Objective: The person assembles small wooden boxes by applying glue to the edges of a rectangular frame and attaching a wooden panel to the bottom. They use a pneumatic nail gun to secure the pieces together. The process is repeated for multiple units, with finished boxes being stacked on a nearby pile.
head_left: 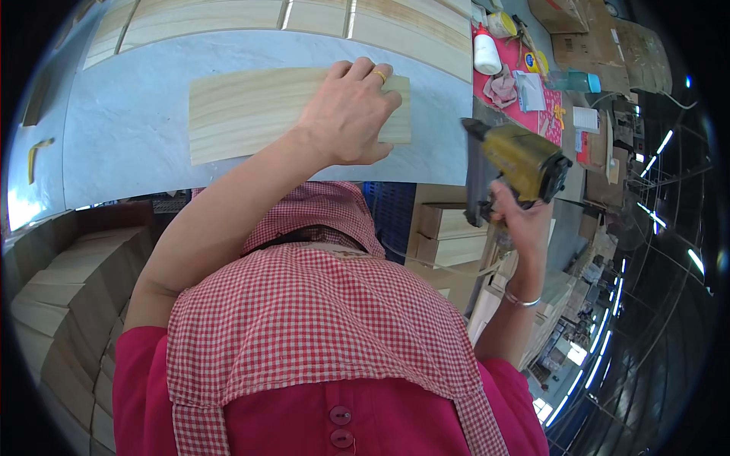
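head view: the left hand (350, 114), fingers spread, rests on a wooden board (247, 114) near the desk's (125, 148) front edge. by its right edge, the right hand (523, 216) grips a yellow nail gun (518, 161). past the far right corner are a white bottle (487, 57) and a teal bottle (591, 82), contents unclear.

Pale blue-grey worktable (129, 129), dark ceiling (669, 342) at right, bright strip lights (696, 261).
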### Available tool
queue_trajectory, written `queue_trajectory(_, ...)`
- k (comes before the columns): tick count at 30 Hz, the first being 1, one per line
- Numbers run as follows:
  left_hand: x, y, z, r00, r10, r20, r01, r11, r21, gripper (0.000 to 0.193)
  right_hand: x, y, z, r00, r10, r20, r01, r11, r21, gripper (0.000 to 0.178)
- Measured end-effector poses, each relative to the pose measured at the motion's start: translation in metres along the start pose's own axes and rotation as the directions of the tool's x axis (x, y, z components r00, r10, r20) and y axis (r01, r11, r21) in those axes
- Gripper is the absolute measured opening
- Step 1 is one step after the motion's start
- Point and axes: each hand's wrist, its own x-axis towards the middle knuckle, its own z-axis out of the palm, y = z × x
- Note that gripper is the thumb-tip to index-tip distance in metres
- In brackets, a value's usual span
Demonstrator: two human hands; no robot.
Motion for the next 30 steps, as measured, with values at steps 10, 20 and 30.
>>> queue_trajectory(10, 0.0, -0.001, 0.001, 1.0, -0.002, 0.031, 0.002, 1.0, 0.006, 0.049, -0.033, -0.036, 0.026, 0.971, -0.035, 0.235, 0.06, 0.993, -0.102, 0.032)
queue_trajectory(20, 0.0, -0.002, 0.0, 0.999, -0.003, 0.034, 0.003, 1.0, -0.005, 0.049, -0.037, -0.03, 0.035, 0.971, -0.024, 0.238, 0.042, 0.997, -0.072, 0.035)
queue_trajectory(30, 0.0, -0.002, -0.001, 0.998, -0.017, 0.055, 0.017, 1.0, -0.004, 0.047, -0.037, -0.047, 0.035, 0.958, 0.14, 0.249, -0.106, 0.984, -0.143, 0.029)
